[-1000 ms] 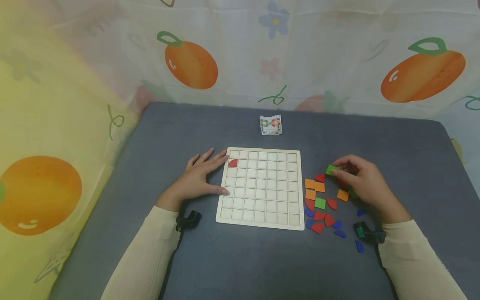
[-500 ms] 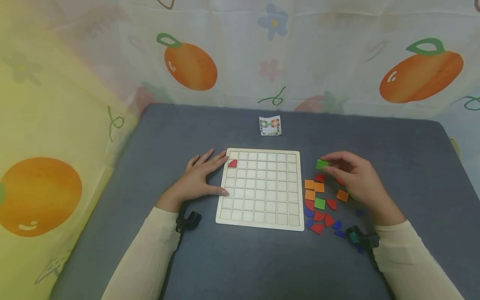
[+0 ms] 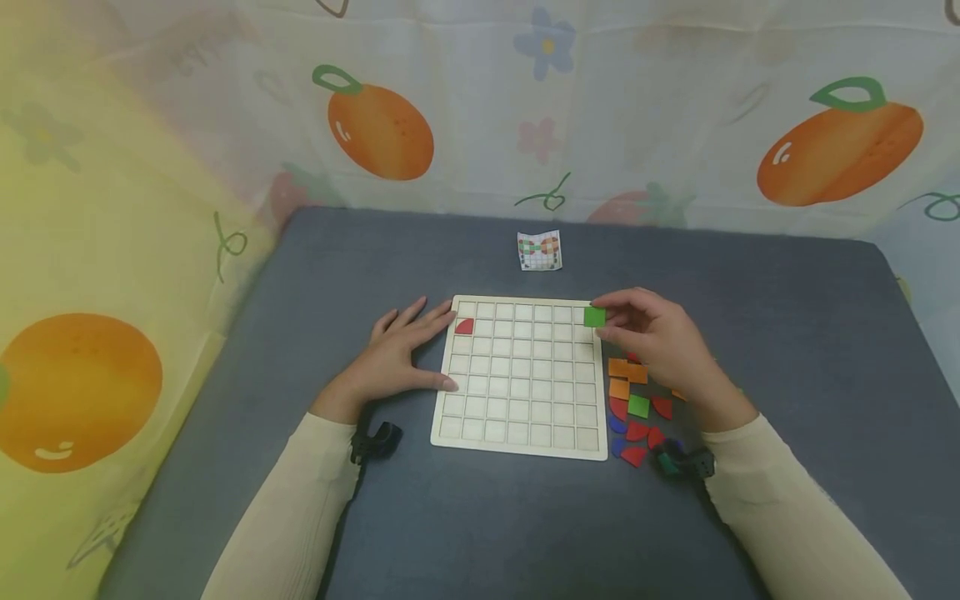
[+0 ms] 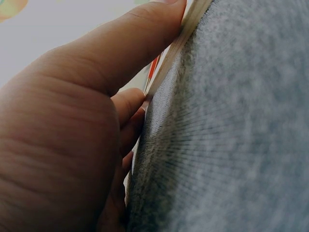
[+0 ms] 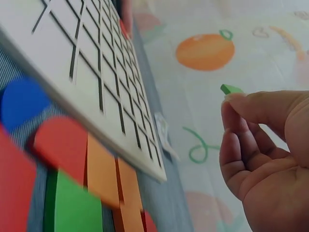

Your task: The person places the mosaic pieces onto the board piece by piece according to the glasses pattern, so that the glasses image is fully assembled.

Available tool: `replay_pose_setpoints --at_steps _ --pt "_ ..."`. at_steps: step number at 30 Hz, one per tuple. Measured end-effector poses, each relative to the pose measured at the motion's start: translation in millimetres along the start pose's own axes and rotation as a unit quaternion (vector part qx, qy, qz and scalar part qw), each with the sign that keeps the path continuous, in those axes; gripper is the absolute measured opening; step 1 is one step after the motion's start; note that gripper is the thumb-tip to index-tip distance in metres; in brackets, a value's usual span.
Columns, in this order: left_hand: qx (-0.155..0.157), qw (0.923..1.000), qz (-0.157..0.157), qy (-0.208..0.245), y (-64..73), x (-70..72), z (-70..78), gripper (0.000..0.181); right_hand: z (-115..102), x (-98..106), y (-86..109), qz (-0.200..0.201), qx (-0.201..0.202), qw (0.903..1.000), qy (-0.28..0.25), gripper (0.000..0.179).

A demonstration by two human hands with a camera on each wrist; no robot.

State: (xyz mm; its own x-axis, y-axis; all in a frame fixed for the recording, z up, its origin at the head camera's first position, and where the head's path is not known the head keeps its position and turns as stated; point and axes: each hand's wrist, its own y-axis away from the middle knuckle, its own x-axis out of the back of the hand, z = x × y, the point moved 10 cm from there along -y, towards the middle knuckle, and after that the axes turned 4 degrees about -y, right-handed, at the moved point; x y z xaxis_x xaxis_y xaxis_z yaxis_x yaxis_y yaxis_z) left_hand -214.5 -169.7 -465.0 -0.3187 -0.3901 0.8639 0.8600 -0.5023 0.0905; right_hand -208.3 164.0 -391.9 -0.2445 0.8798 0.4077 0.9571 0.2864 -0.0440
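A pale wooden grid board (image 3: pixel 518 451) lies on the grey table. One red quarter-circle tile (image 3: pixel 465 327) sits in a cell near its upper left corner. My left hand (image 3: pixel 401 354) rests along the left edge, fingers spread and straight, with thumb and fingertips at the rim. Between the thumb and fingers of my right hand (image 3: pixel 652 337) a green square tile (image 3: pixel 595 317) is pinched, over the board's upper right corner in the head view. The right wrist view shows that green tile (image 5: pixel 231 89) raised at the fingertips.
Right of the board lie loose tiles: orange squares (image 3: pixel 619 389), another green square (image 3: pixel 638 406), red quarter-circles (image 3: pixel 662 407) and blue pieces (image 3: pixel 617 424), some hidden under the right arm. A small printed pattern card (image 3: pixel 539 251) lies beyond the board. A patterned curtain (image 3: pixel 480 108) hangs behind the table.
My right hand has moved left with the green square tile, from above the loose tiles to the board's upper right corner. The left hand stays in place.
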Motion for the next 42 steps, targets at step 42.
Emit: replay_pose_setpoints --at_steps 42 --pt "0.004 1.0000 -0.001 0.007 0.5 -1.6 -1.3 0.113 -0.8 -130.5 -70.1 -0.103 -0.030 0.9912 0.077 0.028"
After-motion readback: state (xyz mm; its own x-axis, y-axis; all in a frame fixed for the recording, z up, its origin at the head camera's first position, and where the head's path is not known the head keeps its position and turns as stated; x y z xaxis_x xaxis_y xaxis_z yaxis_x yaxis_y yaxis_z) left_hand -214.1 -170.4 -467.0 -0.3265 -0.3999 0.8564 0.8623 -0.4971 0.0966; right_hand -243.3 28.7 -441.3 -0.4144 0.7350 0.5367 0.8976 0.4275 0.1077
